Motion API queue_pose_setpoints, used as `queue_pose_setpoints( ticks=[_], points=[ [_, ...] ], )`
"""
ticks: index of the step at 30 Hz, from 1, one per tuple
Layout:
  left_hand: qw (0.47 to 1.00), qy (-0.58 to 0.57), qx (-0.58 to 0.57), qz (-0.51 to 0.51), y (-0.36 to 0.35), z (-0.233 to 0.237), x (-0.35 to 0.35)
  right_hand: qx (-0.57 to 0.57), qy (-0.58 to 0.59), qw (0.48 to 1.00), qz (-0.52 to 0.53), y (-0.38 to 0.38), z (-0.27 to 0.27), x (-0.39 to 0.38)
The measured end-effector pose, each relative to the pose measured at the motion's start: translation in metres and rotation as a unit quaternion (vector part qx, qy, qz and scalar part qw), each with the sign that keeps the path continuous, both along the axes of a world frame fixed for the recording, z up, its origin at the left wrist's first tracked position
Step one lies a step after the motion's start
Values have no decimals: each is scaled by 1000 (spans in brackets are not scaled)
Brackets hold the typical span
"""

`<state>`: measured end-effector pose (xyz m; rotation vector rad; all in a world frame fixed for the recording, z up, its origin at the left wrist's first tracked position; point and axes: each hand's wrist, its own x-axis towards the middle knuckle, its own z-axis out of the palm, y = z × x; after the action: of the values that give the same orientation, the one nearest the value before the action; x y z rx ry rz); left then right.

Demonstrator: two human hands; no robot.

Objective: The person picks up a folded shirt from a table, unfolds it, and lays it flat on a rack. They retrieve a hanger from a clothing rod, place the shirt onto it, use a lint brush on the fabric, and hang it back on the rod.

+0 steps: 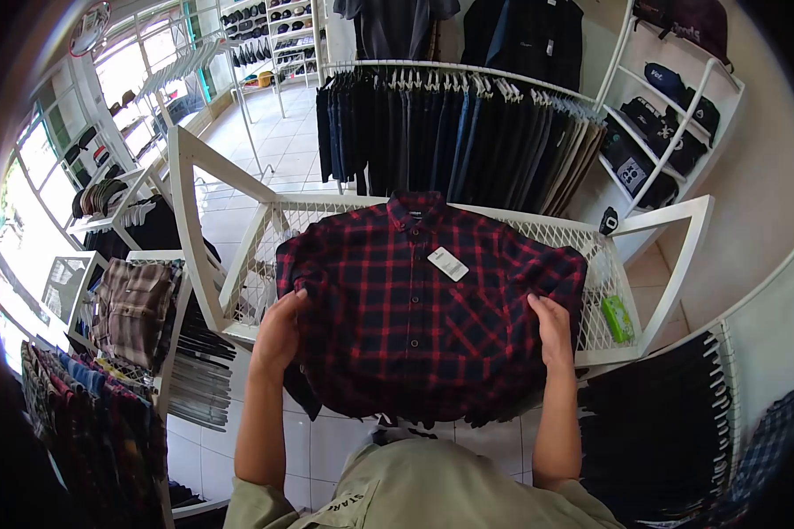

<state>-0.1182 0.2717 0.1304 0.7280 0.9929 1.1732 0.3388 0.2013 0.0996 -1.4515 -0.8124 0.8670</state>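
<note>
A red and black plaid shirt is spread face up, its collar away from me and its upper part over a white mesh rack. A white tag lies on its chest beside the button line. My left hand is closed on the shirt's left side, thumb on top and fingers hidden beneath the cloth. At the right side my right hand grips the fabric near the sleeve, its thumb also on top. The shirt's lower edge hangs toward my body.
A green packet and a black watch are on the rack's right side. Trousers hang behind it. Folded brown plaid shirts and hanging shirts stand left. Black garments hang at the right.
</note>
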Motion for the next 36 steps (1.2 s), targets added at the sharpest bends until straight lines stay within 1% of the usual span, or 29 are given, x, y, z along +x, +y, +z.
queue_pose_setpoints(
  ticks=[1, 2, 3, 4, 6, 7, 8, 9, 10, 12, 13, 14, 16, 17, 18, 20, 22, 23, 24, 25, 26, 28, 29, 30, 31, 32, 33, 34, 36],
  points=[
    [999, -44, -15, -12, 10, 0, 0, 8, 41, 999, 3, 3, 7, -1],
    [995, -87, -36, -24, 19, -4, -2, 0, 42, 999, 4, 5, 11, -2],
    [994, -94, -31, -40, 31, -12, -6, -8, 75, 997, 6, 6, 14, -4],
    [995, -89, -33, -40, 37, -7, -6, -7, 108, 994, 8, 11, 18, -5],
    [998, -56, -15, -9, 45, 2, 7, -30, 103, 994, 15, 17, 31, -11],
    [998, -55, -21, -11, 43, 14, 19, -9, 81, 997, -15, 19, 39, -19],
    [999, -15, -10, 38, 38, 34, 33, 13, 59, 997, -45, 22, 45, -22],
    [996, 24, 4, 87, 41, 46, 42, 31, 68, 997, -9, 33, 31, -6],
    [996, 23, 3, 84, 52, 48, 43, 30, 67, 997, -13, 37, 43, -8],
    [990, 87, 97, 56, 74, 48, 42, 38, 64, 997, -17, 46, 69, -14],
    [987, 82, 133, 22, 74, 66, 47, 79, 66, 994, -25, 58, 69, -12],
    [987, 81, 135, 21, 81, 77, 47, 81, 65, 994, -25, 69, 73, -8],
    [980, 97, 170, -27, 94, 97, 48, 122, 47, 991, -31, 84, 89, -7],
    [981, 116, 158, -14, 98, 112, 48, 113, 64, 991, -40, 90, 98, -5],
    [981, 116, 156, -15, 101, 125, 48, 96, 30, 992, -70, 96, 109, -4],
    [971, 124, 203, -6, 110, 147, 48, 125, 28, 990, -54, 99, 137, -7],
    [964, 128, 231, -23, 124, 166, 41, 191, 53, 980, -6, 120, 143, 16],
    [959, 140, 248, 7, 127, 174, 44, 208, 37, 978, 1, 130, 146, 27],
    [953, 193, 232, 34, 136, 185, 46, 226, 68, 971, 46, 142, 158, 39],
    [946, 218, 240, 19, 150, 180, 43, 217, 39, 975, 28, 156, 154, 53],
    [938, 242, 248, 3, 168, 166, 35, 209, 10, 978, 11, 169, 140, 62],
    [925, 308, 220, -35, 208, 114, 22, 153, -97, 983, -39, 187, 106, 66],
    [903, 391, 176, -12, 211, 86, 24, 128, -80, 988, -17, 203, 65, 82],
    [912, 395, 107, -24, 206, 65, 29, 84, -57, 995, 20, 198, 46, 75],
    [890, 432, 126, -74, 224, 22, 21, 34, -80, 995, 47, 198, 17, 83],
    [889, 430, 99, -122, 201, 19, 30, -27, -115, 993, -3, 173, 28, 51],
    [875, 454, 81, -149, 200, 0, 29, -76, -163, 984, 3, 172, 9, 56],
    [876, 452, 81, -149, 197, -6, 29, -82, -160, 984, -1, 168, 0, 53],
    [914, 374, 87, -132, 191, -19, 30, -73, -131, 989, 15, 163, -7, 54]
  ],
)
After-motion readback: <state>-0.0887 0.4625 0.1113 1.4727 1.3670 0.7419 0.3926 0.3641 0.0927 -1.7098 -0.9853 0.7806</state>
